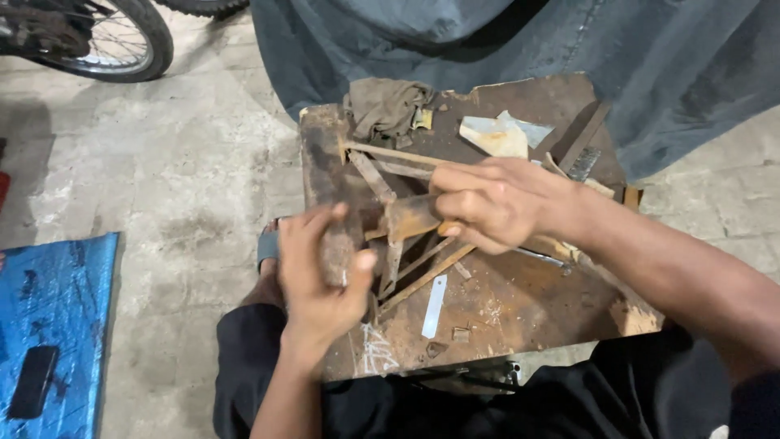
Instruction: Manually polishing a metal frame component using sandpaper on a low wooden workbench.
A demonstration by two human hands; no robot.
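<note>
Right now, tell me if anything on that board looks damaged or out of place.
The board is rusty and chipped at its near right corner. A crumpled rag and torn scraps lie at its far edge. The left hand grips a rusty block.

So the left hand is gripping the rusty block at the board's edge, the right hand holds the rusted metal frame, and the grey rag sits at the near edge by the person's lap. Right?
Not quite. In the head view the grey rag lies at the far edge of the board, not near the lap. The rest stands: the left hand grips the rusty block and the right hand holds the rusted metal frame.
</note>
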